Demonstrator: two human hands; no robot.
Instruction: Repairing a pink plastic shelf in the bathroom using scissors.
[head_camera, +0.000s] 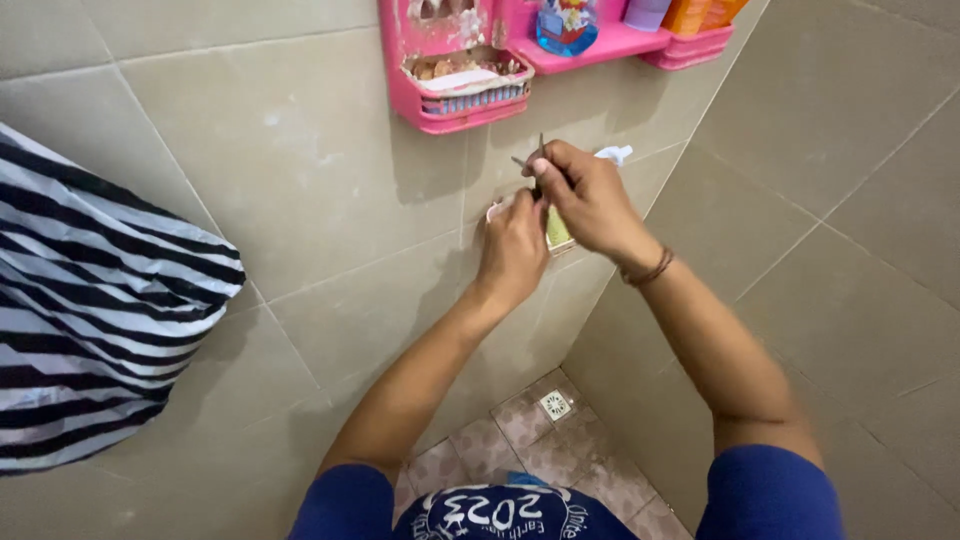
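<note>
Left hand (512, 250): raised in front of the tiled wall (300, 170), fingers curled round a small pale box (558, 232); only the box's yellowish side and a pinkish edge visible past the knuckles.
Right hand (590, 200): closed in a narrow pinch on a thin dark metal tool (540, 165), possibly tweezers or small scissors; kind not certain at this size.
Tool position: tip upward, touching or just above the left hand's fingers, right over the box.
Box location: held in mid-air between both hands, near the corner where the two tiled walls meet, below the pink wall shelf (470, 90).
Shelf contents: soap-like lumps in the pink basket, a blue bottle (565, 25) and orange containers further right.
White scrap (613, 154): on the wall just behind the right hand, nature unclear.
Left of view: black-and-white striped cloth (90, 310) hanging against the wall.
Below: brown floor tiles with a small square drain (554, 404).
Wrist: thin brown band (648, 270) on the right arm.
Risk: pointed tool close to the left fingers; a slip could nick skin.
Risk: box held with nothing under it; a loosened grip would likely drop it toward the floor and drain.
</note>
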